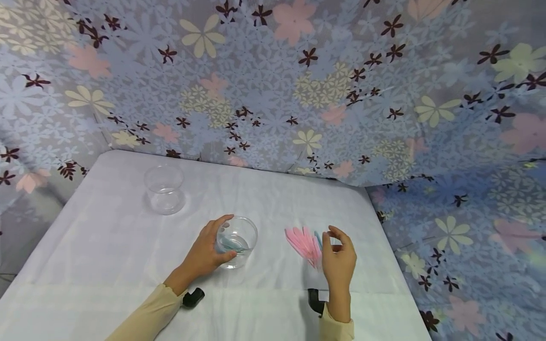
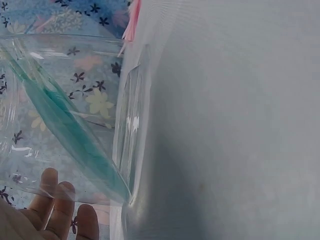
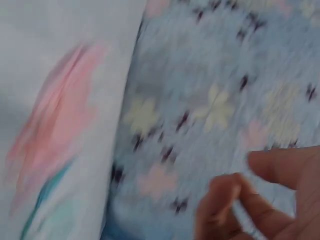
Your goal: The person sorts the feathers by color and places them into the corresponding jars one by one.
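Note:
My left hand (image 1: 206,251) grips a clear round container (image 1: 252,244), thumb on the near side and fingers on the far side. Inside it, slim teal pieces (image 2: 75,130) lean slantwise; in the left wrist view they look wrapped in clear film. To the right, a fanned pile of slim pink pieces (image 1: 302,242) lies on the table, with a teal piece (image 1: 318,238) at its right edge. My right hand (image 1: 340,258) is just right of this pile, fingers loosely bent. In the right wrist view, a gap shows between thumb and fingers, with nothing held there.
Another clear round container (image 1: 164,192) stands at the back left of the white-covered table (image 1: 106,237). Flower-patterned cloth (image 1: 264,94) hangs behind the table and along its right side. Black wrist-worn pieces show below each hand.

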Available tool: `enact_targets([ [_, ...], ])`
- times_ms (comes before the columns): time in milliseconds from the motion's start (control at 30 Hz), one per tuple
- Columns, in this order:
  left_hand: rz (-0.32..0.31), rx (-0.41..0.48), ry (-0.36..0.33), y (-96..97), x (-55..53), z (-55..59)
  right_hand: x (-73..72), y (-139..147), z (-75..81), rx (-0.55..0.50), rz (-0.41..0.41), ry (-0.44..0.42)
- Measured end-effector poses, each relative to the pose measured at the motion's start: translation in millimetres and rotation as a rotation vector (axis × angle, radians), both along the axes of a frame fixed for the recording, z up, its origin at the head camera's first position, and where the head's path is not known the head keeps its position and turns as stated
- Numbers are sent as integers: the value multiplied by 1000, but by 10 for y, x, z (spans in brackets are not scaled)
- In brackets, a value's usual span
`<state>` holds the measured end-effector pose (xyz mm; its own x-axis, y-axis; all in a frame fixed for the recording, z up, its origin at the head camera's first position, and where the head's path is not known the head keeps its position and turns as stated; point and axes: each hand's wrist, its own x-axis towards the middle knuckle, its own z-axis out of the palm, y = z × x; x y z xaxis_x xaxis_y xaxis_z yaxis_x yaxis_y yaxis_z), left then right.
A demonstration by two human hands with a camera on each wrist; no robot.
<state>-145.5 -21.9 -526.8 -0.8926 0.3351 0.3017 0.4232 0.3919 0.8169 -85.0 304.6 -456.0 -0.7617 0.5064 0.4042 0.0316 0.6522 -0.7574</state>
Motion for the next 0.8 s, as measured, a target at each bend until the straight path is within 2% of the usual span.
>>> enact_targets([
  [100, 4, 7, -3, -12, -3, 2, 74, 211, -39, 42, -145, -183],
  [167, 4, 10, -3, -18, -4, 5, 134, 327, -69, 64, -199, -318],
  [267, 4, 9, -4, -25, 1, 18, 235, 464, -99, 62, -223, -510],
  [367, 4, 8, -5, -33, 8, 24, 300, 543, -123, 57, -228, -641],
  [633, -1, 10, 8, -39, -14, 21, 284, 624, -254, 64, -275, -781],
  [800, -14, 3, 3, -39, 2, 11, 319, 643, -346, 68, -303, -822],
])
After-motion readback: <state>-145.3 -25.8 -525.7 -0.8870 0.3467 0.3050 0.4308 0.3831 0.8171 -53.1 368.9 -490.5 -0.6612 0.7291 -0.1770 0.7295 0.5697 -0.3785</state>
